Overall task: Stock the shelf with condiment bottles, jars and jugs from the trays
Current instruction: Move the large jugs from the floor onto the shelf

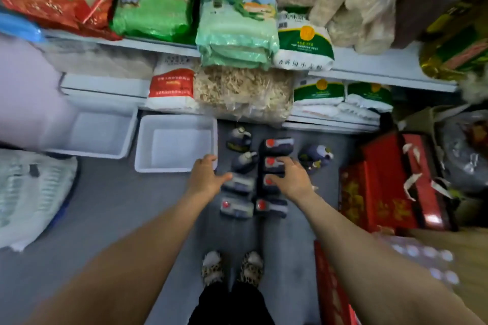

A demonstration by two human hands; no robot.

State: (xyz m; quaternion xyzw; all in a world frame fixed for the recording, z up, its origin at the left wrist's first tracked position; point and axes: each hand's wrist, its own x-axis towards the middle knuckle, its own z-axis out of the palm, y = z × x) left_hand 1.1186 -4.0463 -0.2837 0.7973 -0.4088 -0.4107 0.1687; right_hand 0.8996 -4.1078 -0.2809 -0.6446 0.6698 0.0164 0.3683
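Note:
Several dark jugs with red caps stand on the grey floor below me, in two rows. My left hand [206, 178] reaches down with spread fingers, its thumb at the top of a jug in the left row [237, 183]. My right hand [289, 178] hovers over the right row, fingers spread across two red-capped jugs [274, 163]. Neither hand grips anything. More jugs stand nearer me [236, 207] and farther away [277, 144]. Rounder dark bottles with handles [239, 138] [315, 155] stand beside them. Two white trays [175, 144] [100, 134] lie to the left, nothing in them.
Shelves [369, 63] ahead hold bags of noodles, rice and dried goods. Red gift boxes [390, 182] crowd the right side. A white sack [31, 192] lies on the left. My feet in leopard slippers [232, 266] stand just behind the jugs.

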